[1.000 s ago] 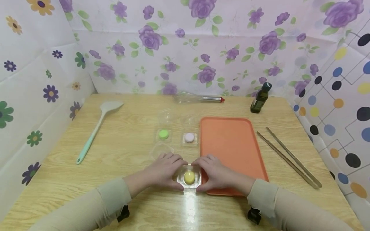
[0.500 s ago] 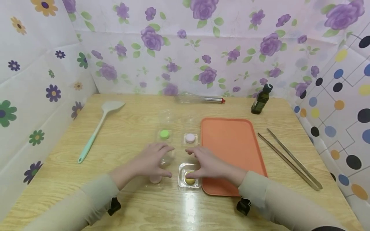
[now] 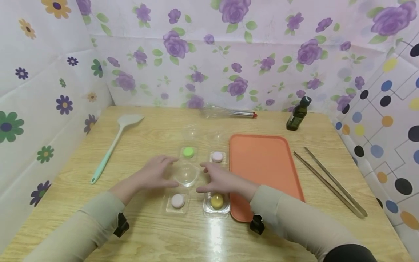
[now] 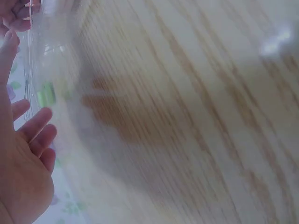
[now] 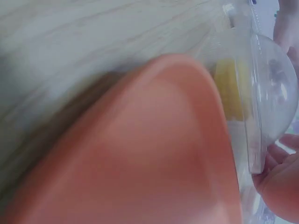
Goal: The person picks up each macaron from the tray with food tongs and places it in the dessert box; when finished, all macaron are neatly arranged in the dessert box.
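Note:
A clear box, its domed lid (image 3: 186, 174) tipped back, holds a pale pink macaron (image 3: 178, 201) at front left. On that lid's left side, my left hand (image 3: 156, 174) hovers with spread fingers. My right hand (image 3: 217, 178) is on the lid's other side, thumb and fingers apart; whether either hand touches it, I cannot tell. Below my right hand, a yellow macaron (image 3: 217, 201) sits inside a closed clear box (image 5: 254, 93), beside the tray. Farther back, a green macaron (image 3: 188, 152) and a lilac macaron (image 3: 217, 157) lie in clear boxes with raised lids.
An orange tray (image 3: 262, 156) lies right of the boxes, under my right forearm. Metal tongs (image 3: 330, 182) rest beyond it. A dark bottle (image 3: 298, 114) and a whisk (image 3: 229, 112) are at the back; a pale green spatula (image 3: 114, 145) is at the left.
Both hands have let go of the yellow macaron's box and moved left and away from me, to either side of the pink macaron's raised lid. The boxes stay in place.

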Tool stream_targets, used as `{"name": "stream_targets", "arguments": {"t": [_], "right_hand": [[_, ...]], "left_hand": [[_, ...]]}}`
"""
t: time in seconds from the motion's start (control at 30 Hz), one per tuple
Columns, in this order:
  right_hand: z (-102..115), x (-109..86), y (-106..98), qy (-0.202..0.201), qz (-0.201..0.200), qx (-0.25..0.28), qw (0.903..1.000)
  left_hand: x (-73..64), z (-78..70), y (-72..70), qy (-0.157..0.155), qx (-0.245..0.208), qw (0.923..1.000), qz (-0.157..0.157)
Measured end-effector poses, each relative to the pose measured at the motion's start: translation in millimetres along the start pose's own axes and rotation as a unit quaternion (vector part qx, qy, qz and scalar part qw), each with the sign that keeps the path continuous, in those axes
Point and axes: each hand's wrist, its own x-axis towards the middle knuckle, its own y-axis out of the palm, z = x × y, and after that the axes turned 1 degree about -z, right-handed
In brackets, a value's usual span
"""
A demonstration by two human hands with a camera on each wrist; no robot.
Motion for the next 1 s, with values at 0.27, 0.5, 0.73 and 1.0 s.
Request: {"name": "stream_targets", "arguments": {"t": [0.27,0.5,0.73,1.0], "right_hand": [[6.9,13.4,5.5,0.017,0.007,0.027,0.9995],[12.4,15.7,6.1,0.035,-0.008,0.042,0.9985],[13.3,14.7,3.3,0.061,-0.054,0.119,0.9895],[14.7,13.2,-0.6,0.056,-0.068,0.15,0.9848]], "left_hand": [[4.8,3.0,2.4,-0.012,-0.054,0.998,0.031],[4.8,-7.2,-3.7,-0.018,-0.066,0.9973,0.026],[5.8,-9.9,-4.9,0.013,-0.076,0.997,-0.003],[8.7,-16.6,-3.4,0.021,-0.079,0.9965,-0.018]]}}
